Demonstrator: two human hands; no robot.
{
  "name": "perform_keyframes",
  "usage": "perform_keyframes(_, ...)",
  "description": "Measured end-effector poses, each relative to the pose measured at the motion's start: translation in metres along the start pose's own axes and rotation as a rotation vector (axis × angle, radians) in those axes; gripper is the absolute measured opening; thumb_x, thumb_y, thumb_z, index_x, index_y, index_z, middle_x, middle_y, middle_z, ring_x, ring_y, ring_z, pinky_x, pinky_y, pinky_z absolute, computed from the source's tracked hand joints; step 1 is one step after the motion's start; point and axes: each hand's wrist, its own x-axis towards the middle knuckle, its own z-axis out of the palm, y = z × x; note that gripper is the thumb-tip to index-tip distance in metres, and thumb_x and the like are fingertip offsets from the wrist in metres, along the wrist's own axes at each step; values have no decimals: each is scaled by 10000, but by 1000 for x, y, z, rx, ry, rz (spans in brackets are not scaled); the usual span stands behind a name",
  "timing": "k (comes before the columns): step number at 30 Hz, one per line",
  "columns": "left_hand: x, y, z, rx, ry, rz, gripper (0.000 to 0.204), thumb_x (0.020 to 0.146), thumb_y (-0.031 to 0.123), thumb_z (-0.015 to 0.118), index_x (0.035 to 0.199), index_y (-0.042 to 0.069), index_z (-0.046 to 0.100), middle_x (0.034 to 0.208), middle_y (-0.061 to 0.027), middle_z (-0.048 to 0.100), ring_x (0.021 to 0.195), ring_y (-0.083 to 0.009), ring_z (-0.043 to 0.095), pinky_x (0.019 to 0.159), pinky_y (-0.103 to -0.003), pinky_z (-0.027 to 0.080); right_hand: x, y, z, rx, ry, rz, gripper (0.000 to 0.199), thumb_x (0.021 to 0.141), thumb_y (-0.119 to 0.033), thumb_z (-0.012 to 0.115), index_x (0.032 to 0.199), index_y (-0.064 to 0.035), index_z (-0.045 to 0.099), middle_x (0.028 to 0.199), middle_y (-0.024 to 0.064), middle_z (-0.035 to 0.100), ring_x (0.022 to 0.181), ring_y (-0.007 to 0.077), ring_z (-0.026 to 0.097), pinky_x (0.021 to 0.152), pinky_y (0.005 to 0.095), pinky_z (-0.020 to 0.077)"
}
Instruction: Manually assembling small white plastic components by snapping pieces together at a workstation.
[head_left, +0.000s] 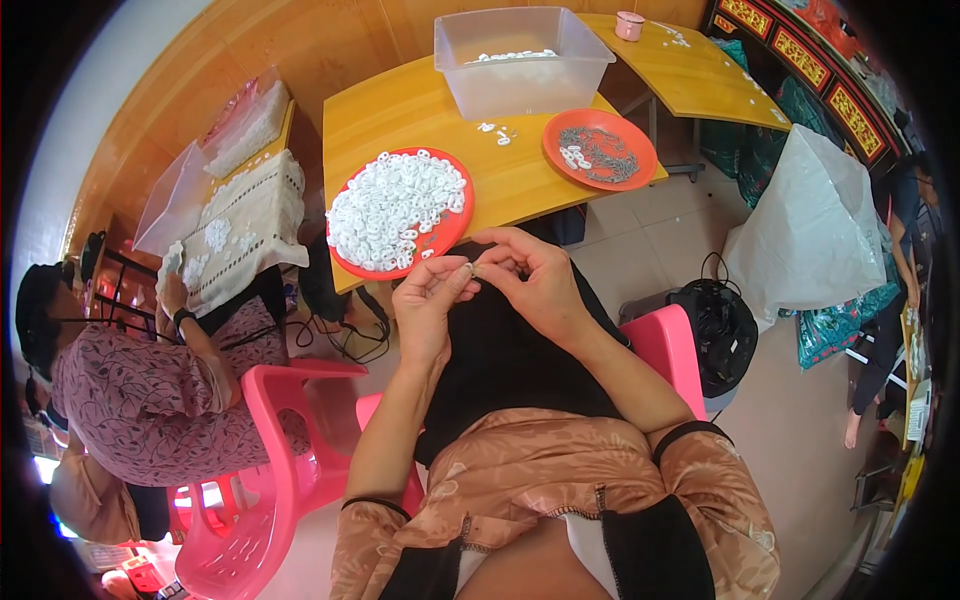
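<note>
My left hand [430,300] and my right hand [530,275] meet in front of my chest, fingertips pinched together on a small white ring [470,267]. Both hands hover just below the near edge of a yellow table [400,110]. On the table right above my hands lies a red plate [452,228] heaped with several white rings [395,208]. A second red plate [640,150] to the right holds small grey metal parts [603,155] and a few white rings.
A clear plastic tub [520,62] with white rings stands at the table's back. Another person [140,385] sits at my left on a pink chair [265,470]. A white bag [810,225] and a black basket [722,335] stand on the floor at right.
</note>
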Motion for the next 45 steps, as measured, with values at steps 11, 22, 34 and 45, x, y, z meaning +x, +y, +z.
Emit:
perform_keyframes(11,0,-1,2,-33,19,-30,145,820,8,639,961,-17,615,840,-75,647,708,-123,633,637,-211,501,1,-8,-7,-267,-34,-47,115,825,-72,616,898,16,630,803,75,628,639,103,555,572,231,436)
perform_keyframes(22,-2,-6,4,-58,43,-9,109,825,11,628,929,-11,602,807,-74,638,681,-122,622,625,-215,494,-5,2,4,-148,15,-11,94,845,-50,591,885,29,625,753,48,621,619,71,545,557,210,437)
perform_keyframes(34,5,-10,-3,-234,97,-50,131,838,31,623,959,3,583,814,-68,640,714,-119,623,637,-206,495,8,10,9,55,-9,145,162,882,-96,572,954,31,642,723,20,618,638,38,535,576,186,438)
perform_keyframes(45,43,-6,-57,-392,296,102,158,853,22,603,1000,-12,557,878,-73,609,744,-132,623,695,-209,534,121,83,52,-827,-442,-378,118,722,-81,601,799,-21,668,809,166,640,810,345,608,725,431,483)
